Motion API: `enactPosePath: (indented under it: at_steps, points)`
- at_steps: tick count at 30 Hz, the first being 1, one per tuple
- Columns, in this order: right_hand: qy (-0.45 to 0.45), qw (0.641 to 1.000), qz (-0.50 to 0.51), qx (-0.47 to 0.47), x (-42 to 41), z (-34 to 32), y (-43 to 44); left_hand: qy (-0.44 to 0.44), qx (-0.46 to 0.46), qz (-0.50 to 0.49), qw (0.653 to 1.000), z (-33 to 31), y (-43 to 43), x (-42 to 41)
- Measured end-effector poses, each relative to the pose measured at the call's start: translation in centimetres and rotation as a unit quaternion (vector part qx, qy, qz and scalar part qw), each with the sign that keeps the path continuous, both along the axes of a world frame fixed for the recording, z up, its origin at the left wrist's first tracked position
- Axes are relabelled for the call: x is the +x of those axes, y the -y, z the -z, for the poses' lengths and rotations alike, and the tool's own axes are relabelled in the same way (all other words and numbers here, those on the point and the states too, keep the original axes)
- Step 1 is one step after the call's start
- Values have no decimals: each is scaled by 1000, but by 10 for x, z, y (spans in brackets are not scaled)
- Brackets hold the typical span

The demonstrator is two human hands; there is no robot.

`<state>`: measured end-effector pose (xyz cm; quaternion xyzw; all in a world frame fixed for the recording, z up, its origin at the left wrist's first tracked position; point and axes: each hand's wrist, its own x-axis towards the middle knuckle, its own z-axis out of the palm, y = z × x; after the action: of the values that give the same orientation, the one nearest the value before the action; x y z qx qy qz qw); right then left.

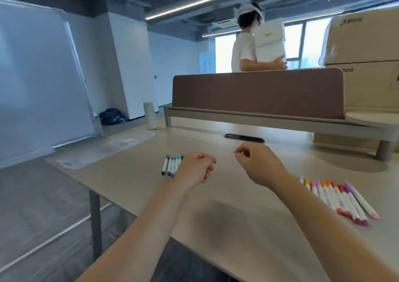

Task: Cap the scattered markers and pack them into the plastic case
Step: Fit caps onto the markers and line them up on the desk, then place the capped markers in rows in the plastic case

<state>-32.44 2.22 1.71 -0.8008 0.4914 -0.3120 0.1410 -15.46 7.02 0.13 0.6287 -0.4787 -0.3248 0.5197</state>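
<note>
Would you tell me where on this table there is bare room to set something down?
Bare tabletop lies between the cool-coloured markers and the warm-coloured markers, out to the near edge. Another free strip runs between the plastic case and the cool-coloured markers. It is crowded where the left hand hovers over the cool-coloured markers.

Letters "ICO" on lower cardboard box [367, 87], upper box [362, 42] logo too blurred

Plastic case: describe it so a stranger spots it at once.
Start at the beige table. Along its far left edge, near the upright pale cylinder, lies the plastic case. It is flat and see-through, unlike the coloured markers to its right.
</note>
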Motion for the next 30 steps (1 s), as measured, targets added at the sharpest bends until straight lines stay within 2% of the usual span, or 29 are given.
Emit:
enactPosePath:
  at_steps: [12,19,22,26,30]
  points:
    - [-13,989,-141,46,217,-1,9,1,-25,-147,989,-16,-32,188]
    - [-51,980,-178,66,349,29,48,72,2,-243,967,0,-17,307]
    - [-59,978,-182,79,398,41,71,84,17,-262,961,7,-3,348]
    - [-77,979,-175,71,447,50,107,142,52,-269,951,17,18,390]
    - [-72,978,-168,96,479,57,146,149,74,-251,954,25,43,418]
